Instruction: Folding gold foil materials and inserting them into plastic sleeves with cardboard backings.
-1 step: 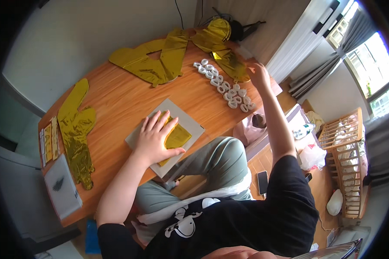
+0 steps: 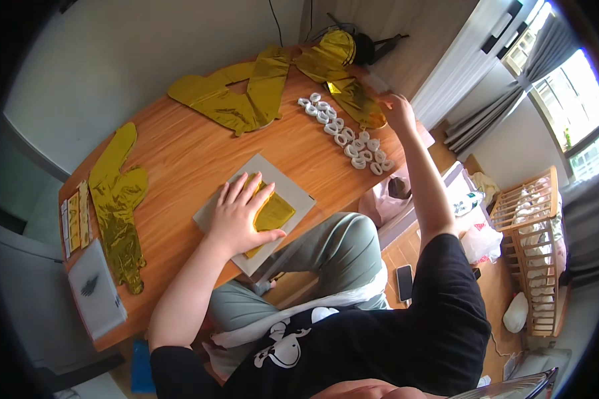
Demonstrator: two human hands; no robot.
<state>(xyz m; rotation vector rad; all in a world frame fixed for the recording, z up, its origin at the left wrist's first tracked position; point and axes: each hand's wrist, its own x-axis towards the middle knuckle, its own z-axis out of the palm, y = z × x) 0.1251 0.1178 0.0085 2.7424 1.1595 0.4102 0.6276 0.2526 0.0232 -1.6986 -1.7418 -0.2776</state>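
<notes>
practically unchanged, left hand (image 2: 238, 216) lies spread over folded gold foil (image 2: 277, 213); right hand (image 2: 399, 114), grip unclear, has white rings (image 2: 348, 134) to its left.

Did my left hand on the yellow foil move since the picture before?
No, the left hand lies in the same place, judged against the wooden table.

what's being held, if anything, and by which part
The left hand grips nothing: it lies spread on the folded gold foil. The right hand is at the right edge of a flat gold foil balloon; whether it grips there cannot be told.
</notes>
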